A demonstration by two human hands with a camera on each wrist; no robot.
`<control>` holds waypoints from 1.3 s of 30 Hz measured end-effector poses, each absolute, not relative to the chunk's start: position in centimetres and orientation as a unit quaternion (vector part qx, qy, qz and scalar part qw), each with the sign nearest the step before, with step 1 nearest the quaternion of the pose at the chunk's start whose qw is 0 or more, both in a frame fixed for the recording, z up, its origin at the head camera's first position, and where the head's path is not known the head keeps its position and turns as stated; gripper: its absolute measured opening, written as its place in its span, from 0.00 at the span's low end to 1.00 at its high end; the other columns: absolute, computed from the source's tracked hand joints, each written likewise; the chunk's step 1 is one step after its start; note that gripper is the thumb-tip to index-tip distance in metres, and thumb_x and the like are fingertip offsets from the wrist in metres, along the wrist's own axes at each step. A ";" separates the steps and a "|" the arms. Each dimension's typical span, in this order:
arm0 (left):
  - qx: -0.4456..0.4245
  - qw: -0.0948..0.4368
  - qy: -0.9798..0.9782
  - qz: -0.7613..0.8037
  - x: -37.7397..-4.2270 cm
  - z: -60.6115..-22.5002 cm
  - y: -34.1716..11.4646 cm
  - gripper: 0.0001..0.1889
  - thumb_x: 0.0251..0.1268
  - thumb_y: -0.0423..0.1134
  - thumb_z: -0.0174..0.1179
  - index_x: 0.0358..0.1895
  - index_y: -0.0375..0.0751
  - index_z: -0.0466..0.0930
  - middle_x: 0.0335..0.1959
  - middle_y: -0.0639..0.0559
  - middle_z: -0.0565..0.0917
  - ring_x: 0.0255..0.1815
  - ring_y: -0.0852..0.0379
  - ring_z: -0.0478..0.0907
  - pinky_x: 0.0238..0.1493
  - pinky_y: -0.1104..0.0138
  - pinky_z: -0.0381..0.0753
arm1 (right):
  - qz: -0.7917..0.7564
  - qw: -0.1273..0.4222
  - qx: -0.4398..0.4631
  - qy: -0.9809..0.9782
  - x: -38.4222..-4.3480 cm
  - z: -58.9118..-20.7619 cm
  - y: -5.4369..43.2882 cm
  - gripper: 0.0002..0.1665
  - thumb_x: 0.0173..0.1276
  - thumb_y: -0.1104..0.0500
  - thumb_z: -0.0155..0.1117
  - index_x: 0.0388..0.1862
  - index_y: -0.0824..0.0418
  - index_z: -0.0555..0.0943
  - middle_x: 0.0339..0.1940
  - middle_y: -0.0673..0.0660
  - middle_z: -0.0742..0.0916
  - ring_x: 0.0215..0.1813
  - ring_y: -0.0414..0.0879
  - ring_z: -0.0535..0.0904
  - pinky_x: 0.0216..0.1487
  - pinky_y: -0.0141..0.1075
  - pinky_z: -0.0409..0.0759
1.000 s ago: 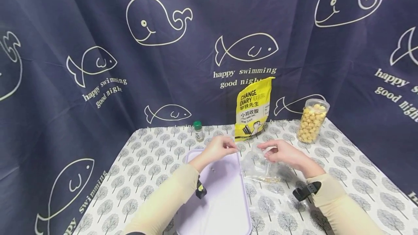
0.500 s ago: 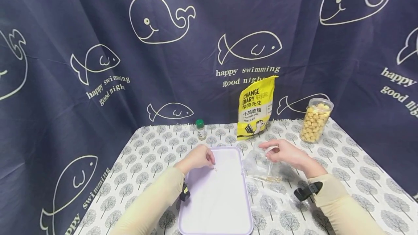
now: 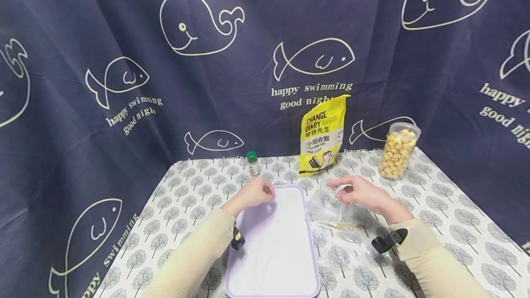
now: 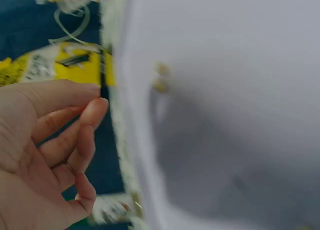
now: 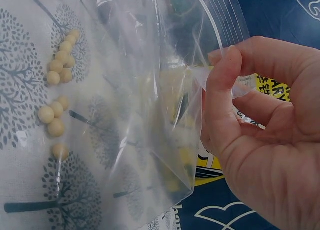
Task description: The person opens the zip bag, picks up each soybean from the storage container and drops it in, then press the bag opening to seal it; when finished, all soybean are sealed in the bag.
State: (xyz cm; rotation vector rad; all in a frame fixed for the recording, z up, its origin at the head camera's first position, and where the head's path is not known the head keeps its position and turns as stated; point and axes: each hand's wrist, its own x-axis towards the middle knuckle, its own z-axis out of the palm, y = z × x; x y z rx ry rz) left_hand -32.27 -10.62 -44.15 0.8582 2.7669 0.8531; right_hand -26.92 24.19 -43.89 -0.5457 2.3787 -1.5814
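Clear bag (image 5: 150,130), one tray (image 3: 277,252), two hands (image 3: 251,192) (image 3: 364,193)

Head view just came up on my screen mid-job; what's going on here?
A person's right grip pinches a clear zip bag near its opening, with round beige beads at the bag's bottom. The left grip hovers by the far left corner of a lilac tray, nothing visible between its fingertips, and at least two pale beads lie on the tray. A yellow packet, a jar and a green-capped bottle stand behind.
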 end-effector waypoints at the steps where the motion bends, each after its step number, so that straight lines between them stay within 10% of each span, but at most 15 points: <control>1: 0.287 0.061 0.908 0.298 -32.3 -43.7 -10.1 0.03 0.59 0.33 0.72 0.32 0.45 0.87 0.31 0.60 0.86 0.33 0.63 0.80 0.41 0.68 0.81 | -0.539 0.116 -0.186 0.813 -26.9 -43.9 24.2 0.33 0.60 0.74 0.65 0.66 0.80 0.71 0.48 0.72 0.81 0.34 0.40 0.78 0.34 0.32 0.79; 21: 0.370 0.025 0.861 0.348 -29.7 -41.5 0.6 0.05 0.59 0.34 0.74 0.37 0.46 0.91 0.31 0.63 0.88 0.26 0.70 0.76 0.29 0.76 0.76 | -0.549 0.129 -0.193 0.803 -26.9 -43.9 24.2 0.36 0.57 0.75 0.64 0.68 0.80 0.70 0.48 0.71 0.83 0.35 0.41 0.80 0.32 0.31 0.79; 39: 0.284 0.055 0.890 0.353 -32.8 -44.4 -8.5 0.04 0.59 0.34 0.73 0.36 0.47 0.90 0.36 0.59 0.88 0.33 0.63 0.77 0.39 0.68 0.78 | -0.545 0.130 -0.180 0.808 -26.8 -43.4 23.6 0.34 0.61 0.73 0.65 0.67 0.80 0.70 0.51 0.71 0.82 0.38 0.42 0.81 0.35 0.32 0.80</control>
